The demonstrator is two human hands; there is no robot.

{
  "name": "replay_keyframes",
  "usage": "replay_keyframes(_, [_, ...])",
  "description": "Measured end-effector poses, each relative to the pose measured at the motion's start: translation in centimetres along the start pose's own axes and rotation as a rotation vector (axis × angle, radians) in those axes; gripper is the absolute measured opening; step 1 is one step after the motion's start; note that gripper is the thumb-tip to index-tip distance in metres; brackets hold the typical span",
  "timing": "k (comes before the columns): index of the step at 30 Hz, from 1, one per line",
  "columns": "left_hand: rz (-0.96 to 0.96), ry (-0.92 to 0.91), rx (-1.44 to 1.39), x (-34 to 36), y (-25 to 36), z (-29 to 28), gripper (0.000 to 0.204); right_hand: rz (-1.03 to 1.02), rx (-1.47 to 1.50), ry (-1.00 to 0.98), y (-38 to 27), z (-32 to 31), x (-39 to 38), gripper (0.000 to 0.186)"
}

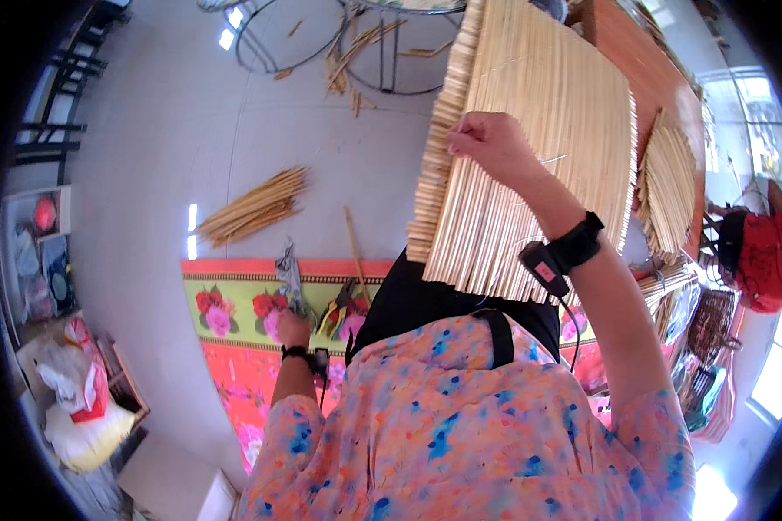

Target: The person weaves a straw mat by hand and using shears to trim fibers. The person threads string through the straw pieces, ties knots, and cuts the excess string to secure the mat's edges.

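Grip can't be told for left hand point(294, 328), right hand point(492, 142) pinches closed over reed mat point(552, 104), likely light, stiff, brittle, best held by ridged edge point(434, 174).

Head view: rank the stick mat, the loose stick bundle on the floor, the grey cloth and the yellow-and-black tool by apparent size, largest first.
1. Stick mat, by far
2. Loose stick bundle
3. Grey cloth and yellow-and-black tool: too alike to rank
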State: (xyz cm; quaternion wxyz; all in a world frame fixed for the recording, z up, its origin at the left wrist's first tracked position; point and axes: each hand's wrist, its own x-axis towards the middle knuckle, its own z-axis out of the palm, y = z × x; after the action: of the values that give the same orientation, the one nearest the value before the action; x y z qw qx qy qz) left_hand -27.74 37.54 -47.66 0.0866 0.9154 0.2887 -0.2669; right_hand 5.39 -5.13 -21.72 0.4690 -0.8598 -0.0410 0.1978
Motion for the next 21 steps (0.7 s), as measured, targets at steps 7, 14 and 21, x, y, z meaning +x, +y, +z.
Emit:
replay_keyframes(7, [0.127, -0.150, -0.272, -1.4, 3.5, -4.2, 0.044, -0.019, 0.059, 0.068, 0.6, -0.3, 0.0, 0.018])
replay_keyframes(14, [0.364, -0.508, -1.262, -3.6, 14.3, -14.8, 0.031, -0.051, -0.044, 0.038, 0.0, -0.3, 0.7, 0.013])
replay_keyframes(21, [0.775, -0.410, -0.629, -8.3, 23.9, -26.2, 0.039, -0.065, -0.124, 0.079, -0.7, -0.5, 0.5, 0.016])
